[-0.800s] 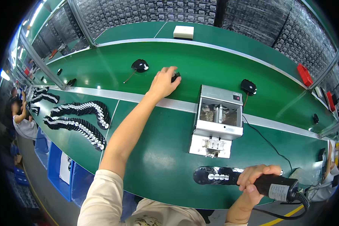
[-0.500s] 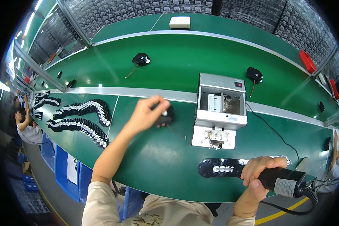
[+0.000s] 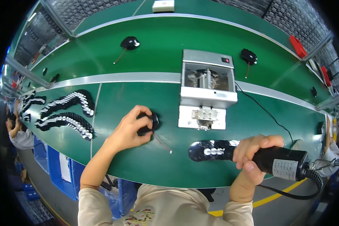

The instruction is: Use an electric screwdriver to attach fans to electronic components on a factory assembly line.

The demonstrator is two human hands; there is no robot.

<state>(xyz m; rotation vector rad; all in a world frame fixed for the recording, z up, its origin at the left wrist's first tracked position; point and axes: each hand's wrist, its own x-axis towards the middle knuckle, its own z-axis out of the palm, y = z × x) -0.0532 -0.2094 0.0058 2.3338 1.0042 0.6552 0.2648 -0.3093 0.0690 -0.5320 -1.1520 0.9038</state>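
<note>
Gripping black part (image 3: 148,123) with left hand (image 3: 130,130), wire trailing right, right hand (image 3: 252,156) holding screwdriver (image 3: 278,162) level

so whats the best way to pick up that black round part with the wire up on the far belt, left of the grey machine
Probably grip the black round part by its rounded body, fingers across its width, coming from above. It lies flat, and its thin wire trails down-left, too slight to lift by.

Cream long sleeves pushed up past both wrists; left hand (image 3: 130,130) and right hand (image 3: 252,158) bare, ungloved. Small floral print on shirt front, at six o'clock.
</note>
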